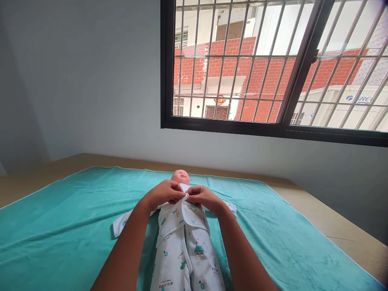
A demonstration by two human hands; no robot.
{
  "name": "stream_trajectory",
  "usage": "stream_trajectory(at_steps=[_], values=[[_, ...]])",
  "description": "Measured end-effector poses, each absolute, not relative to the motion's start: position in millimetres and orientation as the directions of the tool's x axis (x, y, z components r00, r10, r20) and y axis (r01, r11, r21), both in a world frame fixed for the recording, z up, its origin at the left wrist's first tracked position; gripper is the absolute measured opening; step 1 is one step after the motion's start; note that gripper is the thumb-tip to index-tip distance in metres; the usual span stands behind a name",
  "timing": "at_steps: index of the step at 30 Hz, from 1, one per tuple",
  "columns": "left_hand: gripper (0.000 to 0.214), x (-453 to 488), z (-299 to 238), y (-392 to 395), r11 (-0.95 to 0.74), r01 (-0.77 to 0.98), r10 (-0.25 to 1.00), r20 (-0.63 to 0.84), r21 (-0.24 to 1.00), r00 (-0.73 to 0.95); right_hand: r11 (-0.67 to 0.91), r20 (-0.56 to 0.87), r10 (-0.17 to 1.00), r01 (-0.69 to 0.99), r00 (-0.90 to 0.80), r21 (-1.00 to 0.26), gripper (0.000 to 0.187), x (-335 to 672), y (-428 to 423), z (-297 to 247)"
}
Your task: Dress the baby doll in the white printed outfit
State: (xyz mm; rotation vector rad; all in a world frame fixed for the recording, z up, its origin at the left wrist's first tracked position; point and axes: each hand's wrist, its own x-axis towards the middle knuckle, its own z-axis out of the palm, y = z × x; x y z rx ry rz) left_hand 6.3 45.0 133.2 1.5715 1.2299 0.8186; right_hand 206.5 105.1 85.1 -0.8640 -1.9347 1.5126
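A baby doll (180, 176) lies on its back on a teal towel (60, 218), dressed in a white printed romper (178, 242). My left hand (165, 192) and my right hand (202, 197) meet at the doll's chest, just below its chin. Both hands are closed, fingers pinching the romper's front flaps near the collar. The romper's sleeves spread out to either side under my forearms. The doll's legs run toward me and leave the bottom of the view.
The towel covers a wooden surface (333, 222) whose bare edge shows at the right and back. A grey wall stands behind, with a barred window (273, 64) looking onto a red brick building.
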Motion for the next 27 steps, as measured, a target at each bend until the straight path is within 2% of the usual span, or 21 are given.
stream_trajectory(at_steps=[4,9,13,27], values=[[0.022,6.5,135.2,41.8,-0.070,0.346,0.954,-0.039,0.936,0.297,0.181,0.052,0.778,0.145,-0.626,-0.973,0.030,205.5,108.8,79.8],[0.015,6.0,135.1,40.6,-0.061,0.321,0.957,-0.036,0.945,0.288,0.185,0.062,0.784,0.137,-0.618,-0.973,0.033,204.7,111.8,76.3],[0.021,2.5,130.9,45.9,-0.047,0.305,0.959,-0.042,0.951,0.279,0.159,0.061,0.768,0.097,-0.638,-0.983,0.032,205.9,112.0,75.3],[0.019,5.8,127.9,48.8,-0.086,0.425,0.969,-0.024,0.901,0.246,0.165,0.053,0.790,0.129,-0.611,-0.978,0.030,202.4,109.8,77.4]])
